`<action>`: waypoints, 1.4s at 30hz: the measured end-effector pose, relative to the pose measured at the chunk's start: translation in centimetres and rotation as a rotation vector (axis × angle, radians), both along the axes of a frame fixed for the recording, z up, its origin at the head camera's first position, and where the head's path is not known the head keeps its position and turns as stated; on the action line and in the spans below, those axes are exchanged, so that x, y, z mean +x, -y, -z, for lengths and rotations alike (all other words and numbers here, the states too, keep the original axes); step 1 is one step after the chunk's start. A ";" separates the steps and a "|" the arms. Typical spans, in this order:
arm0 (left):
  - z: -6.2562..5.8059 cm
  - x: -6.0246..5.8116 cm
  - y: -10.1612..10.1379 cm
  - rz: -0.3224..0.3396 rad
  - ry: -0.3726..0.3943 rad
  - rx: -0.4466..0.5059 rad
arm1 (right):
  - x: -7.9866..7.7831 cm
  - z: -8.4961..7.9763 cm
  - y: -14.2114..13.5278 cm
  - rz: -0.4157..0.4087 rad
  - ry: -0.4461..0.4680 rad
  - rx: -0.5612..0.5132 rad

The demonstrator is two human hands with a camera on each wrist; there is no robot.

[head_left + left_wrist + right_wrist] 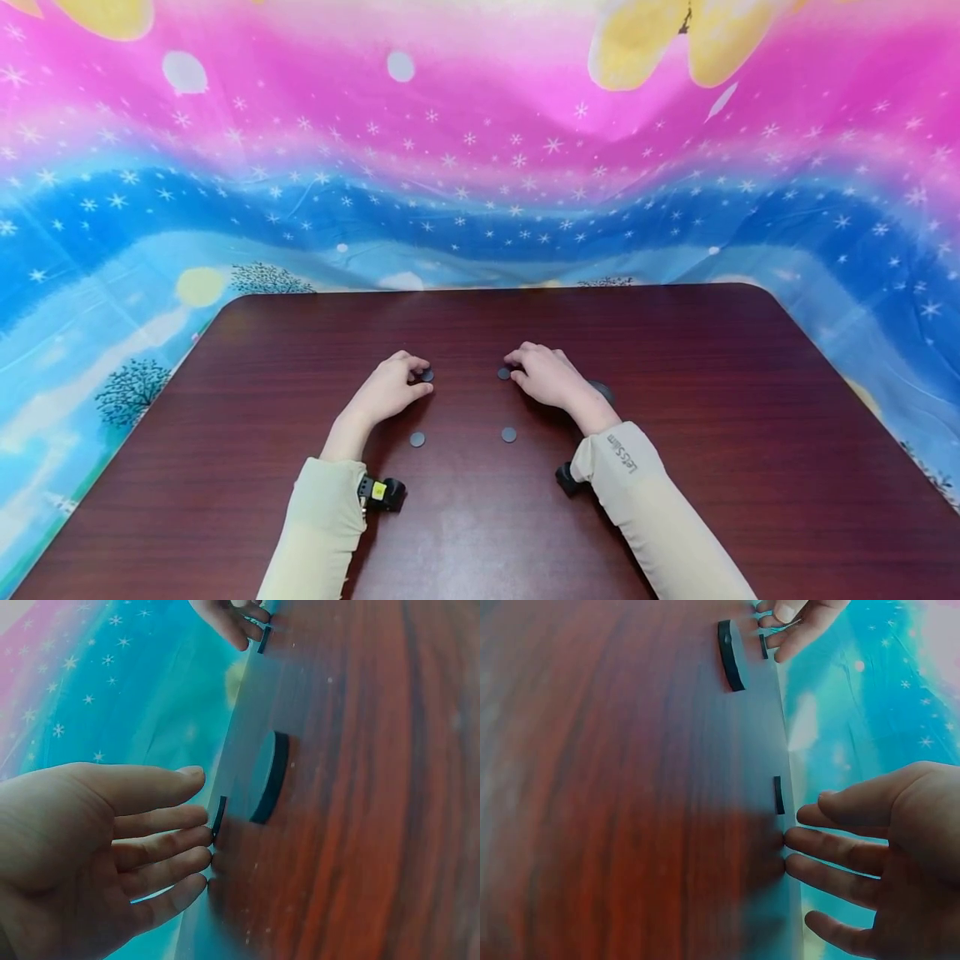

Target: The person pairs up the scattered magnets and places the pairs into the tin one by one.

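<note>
Near the far middle of the table, my left hand has its fingertips on the wood beside a small dark grey disc. In the left wrist view that disc stands at the fingertips, and the fingers are extended with the thumb apart. My right hand reaches in from the other side, its fingers beside another flat disc. The right wrist view shows the fingers loosely straight and a small gap between thumb and disc. Neither hand grips anything.
Closer to me lie two more discs, one on the left and one on the right. A larger dark round thing is partly hidden behind my right wrist. The brown table meets a colourful cloth at its back and sides.
</note>
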State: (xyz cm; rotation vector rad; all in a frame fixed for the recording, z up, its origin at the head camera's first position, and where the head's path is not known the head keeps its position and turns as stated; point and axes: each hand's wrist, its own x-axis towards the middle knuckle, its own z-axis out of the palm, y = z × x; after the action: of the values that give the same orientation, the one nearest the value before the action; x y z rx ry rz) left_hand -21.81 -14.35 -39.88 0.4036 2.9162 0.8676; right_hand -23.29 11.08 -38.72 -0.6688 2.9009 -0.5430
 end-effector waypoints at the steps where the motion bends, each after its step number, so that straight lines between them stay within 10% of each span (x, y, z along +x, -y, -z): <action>1: 0.0 0.0 -0.1 -0.002 -0.001 0.001 | -0.1 0.0 0.0 0.005 0.005 0.001; 42: -0.3 -0.4 -2.0 -0.050 0.046 -0.017 | -1.1 0.2 2.4 -0.021 0.018 0.066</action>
State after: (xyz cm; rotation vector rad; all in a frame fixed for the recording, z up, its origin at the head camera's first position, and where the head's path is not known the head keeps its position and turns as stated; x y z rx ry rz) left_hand -22.25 -12.39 -39.62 0.3060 2.9008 0.8459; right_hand -24.37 8.67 -38.90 -0.6813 2.8772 -0.4463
